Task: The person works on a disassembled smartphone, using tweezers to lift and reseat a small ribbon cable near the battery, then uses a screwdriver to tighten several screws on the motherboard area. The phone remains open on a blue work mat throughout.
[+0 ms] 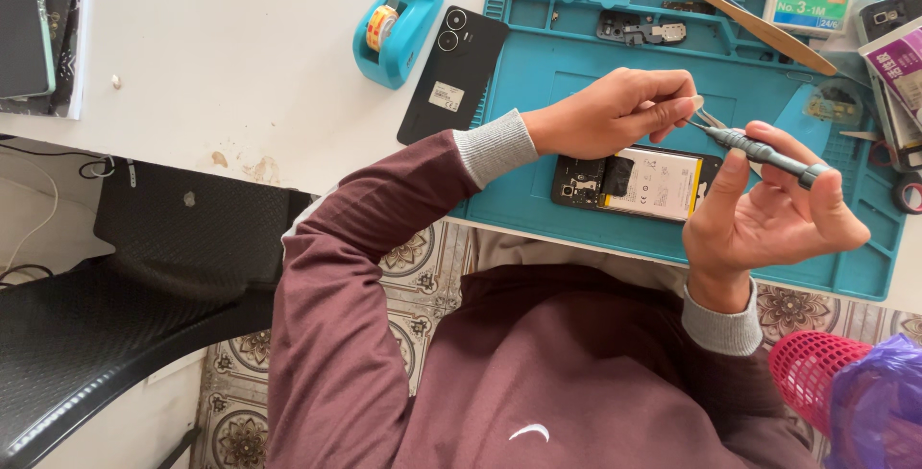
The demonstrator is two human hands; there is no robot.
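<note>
My right hand (768, 210) grips a small grey precision screwdriver (768, 154), its tip pointing left. My left hand (615, 109) pinches metal tweezers (709, 120) whose tips meet the screwdriver's tip. Both hands hover just above an opened smartphone (634, 183) with its white battery and circuit board exposed, lying on a blue repair mat (557, 75). The phone's black back cover (451, 73) lies at the mat's left edge.
A blue tape dispenser (396, 23) stands left of the back cover. A wooden-handled brush (759, 10), a small box (807, 8) and loose phone parts (642, 29) lie at the mat's far side. A black chair (115, 287) and a red basket (812, 373) are below the white table.
</note>
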